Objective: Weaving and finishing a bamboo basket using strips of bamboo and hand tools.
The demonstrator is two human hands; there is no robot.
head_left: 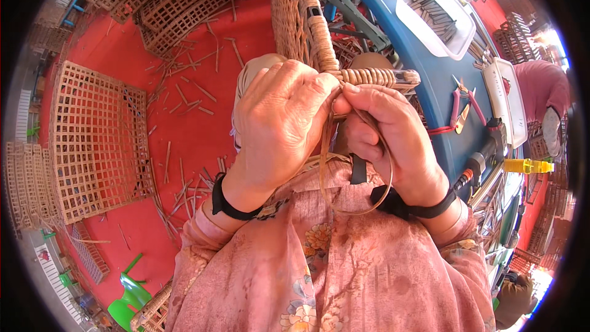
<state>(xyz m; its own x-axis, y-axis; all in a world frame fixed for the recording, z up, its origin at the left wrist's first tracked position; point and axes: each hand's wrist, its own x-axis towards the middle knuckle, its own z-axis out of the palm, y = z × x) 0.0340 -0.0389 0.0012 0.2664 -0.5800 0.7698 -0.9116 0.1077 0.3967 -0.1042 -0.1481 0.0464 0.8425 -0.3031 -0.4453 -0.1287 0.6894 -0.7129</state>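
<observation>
Your left hand (276, 117) and right hand (393, 138), together, pinch the cane strand (356, 213) at the near corner of the wicker panel (287, 24). Uneven pull could kink its loop; its tip seems hidden.

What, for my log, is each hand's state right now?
Left hand: closed at the wicker; anything in its grip is hidden.
Right hand: closed, holding the strip.

Dusty-pink shirt (393, 270), printed with pale flowers (301, 318); matching sleeves (458, 233); black wristbands (228, 201), left and right.
</observation>
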